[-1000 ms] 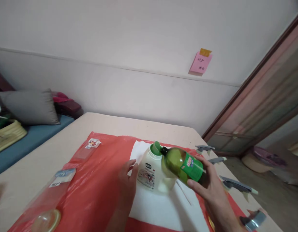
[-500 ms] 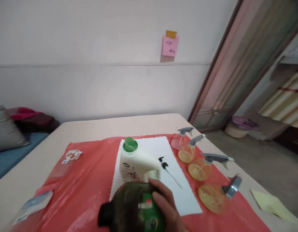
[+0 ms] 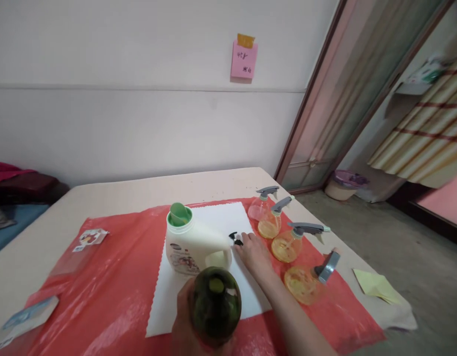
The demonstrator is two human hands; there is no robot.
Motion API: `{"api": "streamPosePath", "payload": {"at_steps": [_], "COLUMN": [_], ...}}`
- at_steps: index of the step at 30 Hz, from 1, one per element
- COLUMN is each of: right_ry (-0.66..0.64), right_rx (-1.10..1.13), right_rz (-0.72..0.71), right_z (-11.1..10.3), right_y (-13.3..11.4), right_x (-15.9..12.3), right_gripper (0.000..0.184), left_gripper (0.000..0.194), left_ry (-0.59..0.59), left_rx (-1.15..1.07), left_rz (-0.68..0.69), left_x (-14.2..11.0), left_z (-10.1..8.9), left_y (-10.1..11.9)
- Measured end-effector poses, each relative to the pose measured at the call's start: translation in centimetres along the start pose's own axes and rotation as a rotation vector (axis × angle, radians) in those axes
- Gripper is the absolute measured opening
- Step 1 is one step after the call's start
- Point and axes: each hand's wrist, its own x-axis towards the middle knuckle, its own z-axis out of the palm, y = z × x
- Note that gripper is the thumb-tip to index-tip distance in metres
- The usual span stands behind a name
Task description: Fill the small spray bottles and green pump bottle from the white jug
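A dark green bottle [image 3: 215, 316] stands in the grip of my left hand [image 3: 186, 316], its round neck pointing up toward me. My right hand [image 3: 254, 252] reaches forward over a white mat [image 3: 208, 211], its fingertips at a black pump head [image 3: 236, 239]; the pump's thin tube is hidden beneath the hand. Beyond the green bottle is a cream-coloured jug [image 3: 195, 247] with a handle. A green cap-like cup [image 3: 179, 213] sits tilted in the jug's green-rimmed mouth.
Along the right stand spray bottles, one with pink liquid [image 3: 258, 209] and several yellowish, such as the nearest [image 3: 302, 284]. Red plastic sheeting [image 3: 113, 277] covers the table [image 3: 102, 193]. Flat packets [image 3: 26, 319] lie left, yellow paper [image 3: 377, 284] right. A pink note [image 3: 244, 60] hangs on the wall.
The green bottle has passed from my right hand to my left and turned so its neck points up. My right hand has moved forward to the pump head. The view has shifted slightly right.
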Motion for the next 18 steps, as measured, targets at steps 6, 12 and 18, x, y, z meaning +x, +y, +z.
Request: {"api": "streamPosePath", "payload": {"at_steps": [6,12,18], "right_ry": [-0.034,0.333,0.655], "right_rx": [0.061,0.449,1.574], "right_rz": [0.053,0.044,-0.004], "right_z": [0.9,-7.1,-12.4], "right_y": [-0.1,0.9,-1.1], "right_x": [1.3,-0.3,-3.3], "right_gripper": [0.009,0.031,0.031], "left_gripper": [0.089,0.096,0.093], "left_ry": [0.082,0.062,0.005], "left_rx": [0.074,0.042,0.164], "left_rz": [-0.057,-0.086,-0.086], "left_x": [1.3,1.7,2.0], "left_z": [1.3,0.9,1.2], "left_y": [0.9,-0.1,-1.3]}}
